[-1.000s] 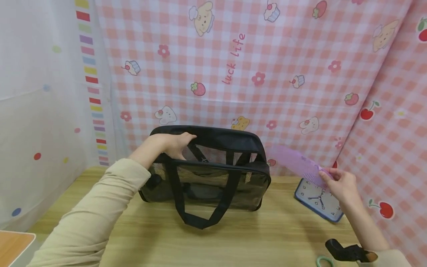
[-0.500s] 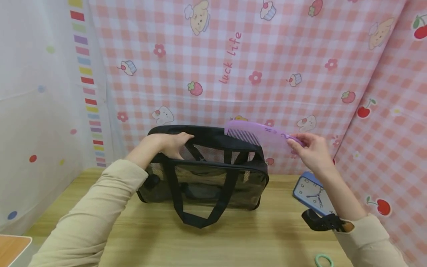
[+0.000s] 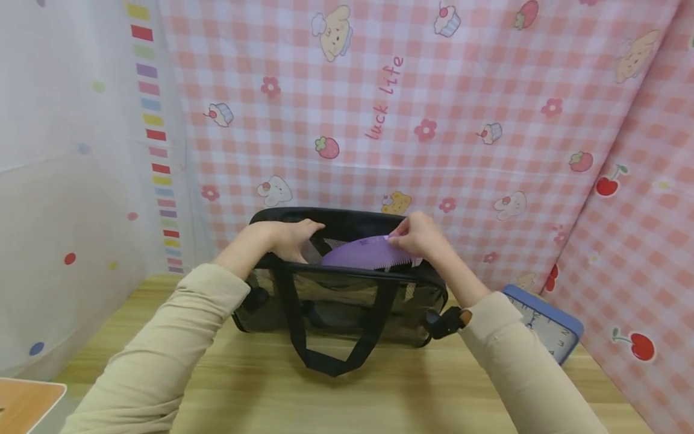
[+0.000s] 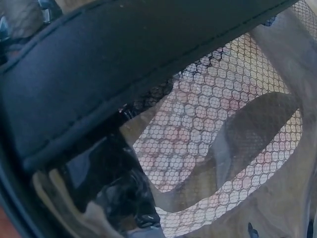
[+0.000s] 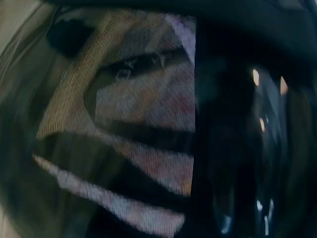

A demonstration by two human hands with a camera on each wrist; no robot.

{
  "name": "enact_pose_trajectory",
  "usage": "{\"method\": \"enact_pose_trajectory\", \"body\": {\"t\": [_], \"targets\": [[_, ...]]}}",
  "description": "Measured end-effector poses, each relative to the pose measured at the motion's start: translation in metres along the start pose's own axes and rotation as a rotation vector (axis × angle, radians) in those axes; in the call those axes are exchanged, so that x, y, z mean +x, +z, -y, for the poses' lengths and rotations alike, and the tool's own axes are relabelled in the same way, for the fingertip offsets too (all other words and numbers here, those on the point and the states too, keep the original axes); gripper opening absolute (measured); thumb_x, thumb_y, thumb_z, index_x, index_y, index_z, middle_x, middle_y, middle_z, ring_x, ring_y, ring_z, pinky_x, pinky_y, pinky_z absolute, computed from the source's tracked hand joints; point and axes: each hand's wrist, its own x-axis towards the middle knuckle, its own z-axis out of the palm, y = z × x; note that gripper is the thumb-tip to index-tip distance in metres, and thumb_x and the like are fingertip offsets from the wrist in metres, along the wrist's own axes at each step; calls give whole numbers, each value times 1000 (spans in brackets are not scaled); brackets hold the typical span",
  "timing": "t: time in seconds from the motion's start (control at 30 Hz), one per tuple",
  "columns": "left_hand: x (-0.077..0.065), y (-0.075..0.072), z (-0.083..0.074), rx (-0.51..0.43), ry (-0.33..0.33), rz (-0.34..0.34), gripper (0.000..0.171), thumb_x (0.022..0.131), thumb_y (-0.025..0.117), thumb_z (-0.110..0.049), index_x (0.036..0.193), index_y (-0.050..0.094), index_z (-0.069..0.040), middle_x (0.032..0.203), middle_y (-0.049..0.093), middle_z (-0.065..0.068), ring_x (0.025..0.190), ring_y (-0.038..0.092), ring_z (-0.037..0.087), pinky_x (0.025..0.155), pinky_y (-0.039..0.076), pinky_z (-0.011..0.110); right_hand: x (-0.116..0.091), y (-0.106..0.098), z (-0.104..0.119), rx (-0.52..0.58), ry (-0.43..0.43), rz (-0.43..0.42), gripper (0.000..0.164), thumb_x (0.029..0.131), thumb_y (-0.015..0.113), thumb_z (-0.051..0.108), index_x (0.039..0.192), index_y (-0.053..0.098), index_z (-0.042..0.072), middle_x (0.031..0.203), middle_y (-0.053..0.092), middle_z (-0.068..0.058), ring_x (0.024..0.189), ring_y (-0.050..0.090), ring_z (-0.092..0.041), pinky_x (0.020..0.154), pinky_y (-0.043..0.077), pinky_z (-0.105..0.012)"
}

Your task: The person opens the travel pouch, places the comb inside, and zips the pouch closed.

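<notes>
A black bag [image 3: 336, 301] with smoky see-through sides and mesh stands upright, its top opening facing up. My left hand [image 3: 284, 238] is at the left end of that opening, fingers and thumb spread between the back and front rims. With my right hand [image 3: 417, 235] I pinch the handle end of a purple comb [image 3: 363, 253], teeth down, over the right part of the opening. The comb's far end dips behind the front rim and is hidden. Black trim [image 4: 99, 64] and mesh [image 4: 183, 134] fill the left wrist view; mesh [image 5: 148, 104] shows in the right wrist view too.
A blue-framed clock [image 3: 553, 331] lies at the right of the wooden table [image 3: 293, 398], partly behind my right sleeve. The bag's strap handle [image 3: 333, 364] hangs down in front. A checkered cloth [image 3: 358, 108] hangs close behind. An orange-topped board [image 3: 27, 401] sits at the lower left.
My right hand has carried the comb left from above the clock, then down into the bag's opening. My left hand has stayed at the opening's left end.
</notes>
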Motion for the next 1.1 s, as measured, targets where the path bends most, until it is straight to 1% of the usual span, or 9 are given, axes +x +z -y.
{"method": "enact_pose_trajectory", "body": {"t": [0.1,0.2,0.33,0.43,0.6,0.7,0.83,0.97,1.1], "targets": [[-5,-1,-8,-4,-13,5,81,90,57,-25,145,6,4,150,8,24,139,16,35,111,25,46,6,9,10,-37,50,50,19,82,67,17,86,73,0,89,70,-15,67,51,-14,59,43,-23],[-8,-2,-11,7,-24,5,80,91,56,-24,145,5,5,150,7,25,139,17,35,111,25,45,9,17,14,-20,76,91,19,82,68,17,86,73,-1,91,69,-15,70,55,-16,61,45,-25],[-6,-2,-11,13,-42,11,80,91,56,-23,145,3,3,151,6,24,139,16,34,111,25,45,8,19,14,11,88,120,22,82,68,14,96,71,-2,106,66,-18,95,62,-27,80,52,-34],[-5,-4,-11,12,-49,14,79,92,55,-22,146,3,2,151,4,23,140,15,34,111,24,46,4,16,10,12,90,85,24,83,68,14,101,69,0,108,65,-18,100,61,-30,83,52,-38],[-9,-5,-8,11,-41,-22,75,91,56,-20,145,8,4,150,9,24,139,17,35,110,26,46,-2,12,4,107,8,-25,22,83,68,15,97,70,-1,94,69,-18,81,67,-26,65,54,-31],[-13,-2,-1,-7,-8,-121,73,89,60,-24,142,20,5,147,23,24,135,27,35,108,29,46,-4,13,4,179,-48,-49,22,82,68,16,97,71,-1,91,70,-18,78,68,-25,63,55,-30],[-28,3,13,-128,32,-333,70,83,67,-34,136,38,1,140,41,18,129,39,32,105,35,45,-8,15,9,271,-90,-40,25,82,69,18,100,70,0,93,70,-18,81,69,-25,69,56,-34],[-56,12,24,-240,42,-527,67,77,72,-34,130,47,-3,133,50,15,124,44,31,102,38,47,-12,17,18,332,-125,-9,28,82,69,20,103,69,1,96,70,-18,83,69,-24,74,55,-36],[-83,33,32,-230,65,-702,62,72,77,-29,122,54,0,124,57,17,116,51,34,96,43,48,-14,20,29,364,-152,21,30,81,70,23,105,69,4,100,69,-15,88,68,-23,80,54,-38]]}}
